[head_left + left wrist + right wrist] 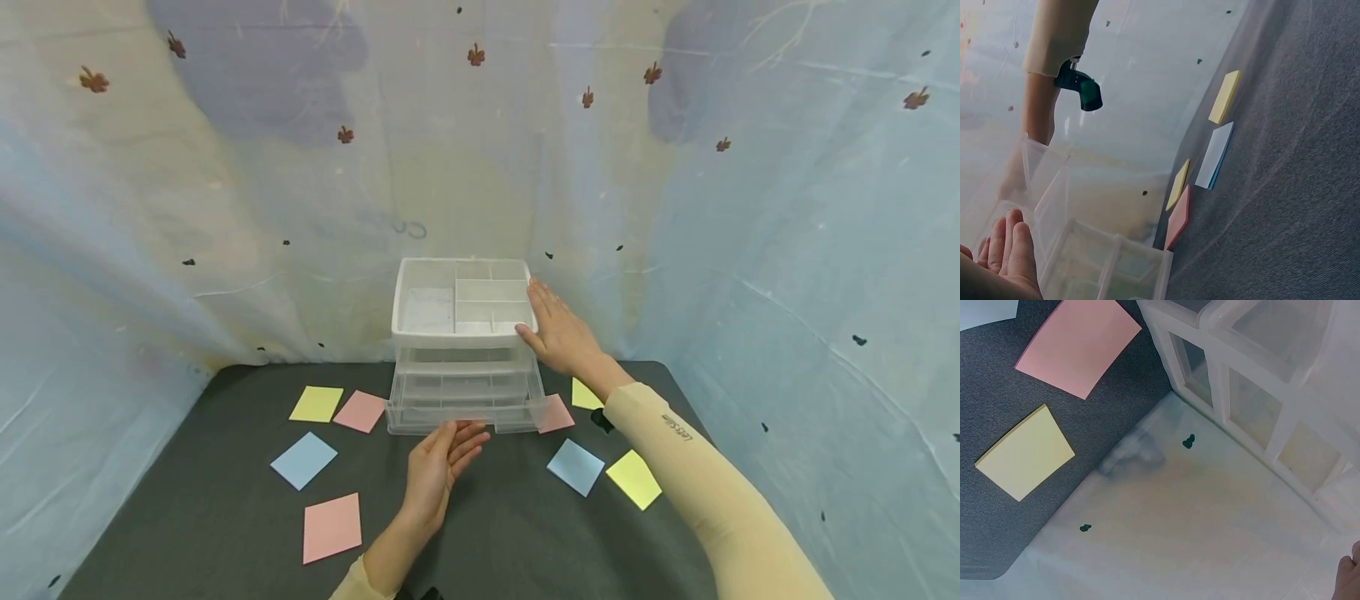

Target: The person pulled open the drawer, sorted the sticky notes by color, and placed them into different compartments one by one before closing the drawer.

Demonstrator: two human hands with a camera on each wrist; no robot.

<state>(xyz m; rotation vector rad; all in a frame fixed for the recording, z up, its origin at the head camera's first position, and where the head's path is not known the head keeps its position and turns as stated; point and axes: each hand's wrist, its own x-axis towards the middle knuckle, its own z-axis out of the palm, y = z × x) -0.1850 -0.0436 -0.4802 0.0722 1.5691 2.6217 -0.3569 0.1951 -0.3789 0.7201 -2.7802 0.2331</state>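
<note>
A white drawer organizer [429,340] with a divided top tray stands at the back of the table. Below the tray, its clear drawers [465,414] jut toward the front, stepped one beneath another. My left hand [433,477], palm up with fingers extended, has its fingertips at the front edge of the lowest drawer. In the left wrist view those fingers [1021,250] overlap the clear plastic. My right hand [564,335] rests on the organizer's top right edge with straight fingers, the thumb spread toward the front corner. Only some fingertips [1347,575] show in the right wrist view.
Yellow [317,404], pink [332,528] and blue [303,460] sticky note pads lie left of the organizer. More pads, including a blue pad [576,467] and a yellow pad [634,480], lie to the right. A patterned curtain [465,183] hangs close behind the black table [510,533].
</note>
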